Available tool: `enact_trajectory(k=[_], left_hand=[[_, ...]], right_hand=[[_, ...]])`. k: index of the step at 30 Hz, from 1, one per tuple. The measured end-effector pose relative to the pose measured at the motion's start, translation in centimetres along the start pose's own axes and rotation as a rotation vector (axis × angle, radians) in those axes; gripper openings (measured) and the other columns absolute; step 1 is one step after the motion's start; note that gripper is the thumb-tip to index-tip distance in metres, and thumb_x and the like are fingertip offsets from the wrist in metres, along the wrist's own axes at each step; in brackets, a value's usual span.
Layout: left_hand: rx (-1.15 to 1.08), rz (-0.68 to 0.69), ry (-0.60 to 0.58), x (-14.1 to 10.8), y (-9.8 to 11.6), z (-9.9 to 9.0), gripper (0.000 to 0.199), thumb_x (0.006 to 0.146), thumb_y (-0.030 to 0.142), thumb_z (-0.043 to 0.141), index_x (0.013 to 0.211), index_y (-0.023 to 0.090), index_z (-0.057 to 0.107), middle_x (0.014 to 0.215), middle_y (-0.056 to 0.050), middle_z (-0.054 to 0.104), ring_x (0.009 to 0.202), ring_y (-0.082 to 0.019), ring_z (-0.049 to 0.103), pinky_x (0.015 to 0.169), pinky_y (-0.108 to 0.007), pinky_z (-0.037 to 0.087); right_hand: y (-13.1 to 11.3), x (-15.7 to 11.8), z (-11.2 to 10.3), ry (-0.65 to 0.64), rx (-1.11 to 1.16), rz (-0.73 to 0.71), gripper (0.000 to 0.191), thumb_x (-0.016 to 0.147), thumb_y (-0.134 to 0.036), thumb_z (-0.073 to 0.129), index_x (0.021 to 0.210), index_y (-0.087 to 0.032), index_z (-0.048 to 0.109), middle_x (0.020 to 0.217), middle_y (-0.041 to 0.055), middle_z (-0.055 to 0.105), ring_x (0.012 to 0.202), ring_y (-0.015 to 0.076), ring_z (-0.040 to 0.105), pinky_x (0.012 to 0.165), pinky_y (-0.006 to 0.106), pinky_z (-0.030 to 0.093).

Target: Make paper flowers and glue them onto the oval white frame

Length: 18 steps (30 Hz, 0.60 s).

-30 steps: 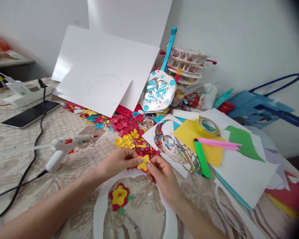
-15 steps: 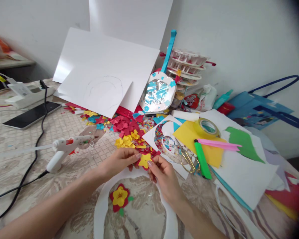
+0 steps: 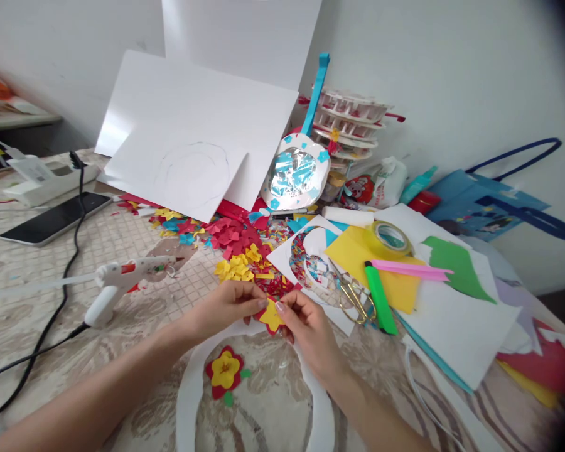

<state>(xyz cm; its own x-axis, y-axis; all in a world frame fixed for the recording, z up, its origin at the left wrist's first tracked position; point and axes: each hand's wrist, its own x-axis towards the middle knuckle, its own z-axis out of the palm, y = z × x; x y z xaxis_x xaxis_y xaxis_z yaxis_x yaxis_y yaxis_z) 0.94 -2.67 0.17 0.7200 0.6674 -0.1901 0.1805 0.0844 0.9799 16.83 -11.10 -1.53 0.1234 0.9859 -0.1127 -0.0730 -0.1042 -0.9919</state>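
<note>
Two hands meet over the top of a white paper ring, pinching one small paper flower between them. Thumb and bent fingers of the left hand are closed on the flower's left edge; the hidden fingertips behind it cannot be made out. Across from it, the right hand grasps the other edge, its thumb pressed on a yellow petal and the other fingers curled in beneath. Only a narrow gap, filled by the flower, parts the two thumbs. Yellow paper lies on top of the flower, with red showing around it.

Inside the ring's opening, near its left side, lies a second flower, yellow on red, with two green leaves. Just beyond the hands are loose yellow cutouts, with red cutouts farther back. Gold-handled scissors and a green marker lie to the right of the hands. Well to the left, a white glue gun rests on the patterned tablecloth, touched by neither hand.
</note>
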Motion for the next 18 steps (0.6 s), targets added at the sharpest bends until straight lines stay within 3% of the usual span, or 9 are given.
enact_trajectory(k=[3,5,8,10,13,18], left_hand=[[0.012,0.106,0.158,-0.2,0.2,0.0,0.025,0.081,0.038,0.058,0.082,0.014,0.061,0.068,0.000,0.057,0.059,-0.010,0.049,0.055,-0.021,0.039],[0.148,0.207,0.275,-0.5,0.5,0.1,0.019,0.081,0.034,0.059,0.081,0.015,0.061,0.072,-0.001,0.060,0.064,-0.011,0.051,0.059,-0.022,0.040],[0.414,0.327,0.340,-0.9,1.0,0.4,0.014,0.082,0.028,0.059,0.079,0.016,0.066,0.077,-0.003,0.063,0.069,-0.013,0.054,0.063,-0.023,0.041],[0.478,0.343,0.339,-1.0,1.1,0.6,0.014,0.082,0.028,0.059,0.083,0.017,0.068,0.083,-0.004,0.065,0.074,-0.014,0.057,0.065,-0.024,0.042],[0.406,0.241,0.264,-0.8,0.8,0.7,0.023,0.081,0.033,0.060,0.093,0.016,0.066,0.088,-0.006,0.067,0.076,-0.016,0.059,0.065,-0.025,0.044],[0.234,0.079,0.089,-0.4,0.1,0.6,0.028,0.081,0.039,0.057,0.082,0.012,0.065,0.077,-0.006,0.068,0.068,-0.016,0.059,0.061,-0.025,0.045]], right_hand=[[-0.2,0.0,0.1,0.030,0.016,-0.026,0.022,0.085,-0.039,0.058,0.076,-0.019,0.052,0.059,-0.0029,0.056,0.047,0.0077,0.045,0.041,0.018,0.032],[-0.4,0.1,0.1,0.041,0.009,-0.050,0.022,0.086,-0.038,0.056,0.076,-0.019,0.051,0.060,-0.0022,0.057,0.047,0.0076,0.045,0.042,0.018,0.033],[-0.4,0.1,0.1,0.062,-0.036,-0.098,0.021,0.087,-0.036,0.055,0.077,-0.019,0.052,0.061,-0.0026,0.056,0.048,0.0078,0.045,0.043,0.019,0.034],[-0.4,0.1,0.1,0.083,-0.064,-0.130,0.020,0.087,-0.036,0.056,0.077,-0.019,0.052,0.062,-0.0031,0.055,0.049,0.0079,0.046,0.044,0.019,0.035],[-0.4,0.1,0.2,0.106,-0.062,-0.152,0.018,0.086,-0.035,0.056,0.078,-0.019,0.052,0.065,-0.0031,0.055,0.052,0.0082,0.049,0.047,0.019,0.040],[-0.5,0.0,0.2,0.046,-0.051,-0.131,0.019,0.086,-0.035,0.057,0.077,-0.019,0.052,0.066,-0.0029,0.054,0.056,0.0095,0.051,0.050,0.020,0.044]])
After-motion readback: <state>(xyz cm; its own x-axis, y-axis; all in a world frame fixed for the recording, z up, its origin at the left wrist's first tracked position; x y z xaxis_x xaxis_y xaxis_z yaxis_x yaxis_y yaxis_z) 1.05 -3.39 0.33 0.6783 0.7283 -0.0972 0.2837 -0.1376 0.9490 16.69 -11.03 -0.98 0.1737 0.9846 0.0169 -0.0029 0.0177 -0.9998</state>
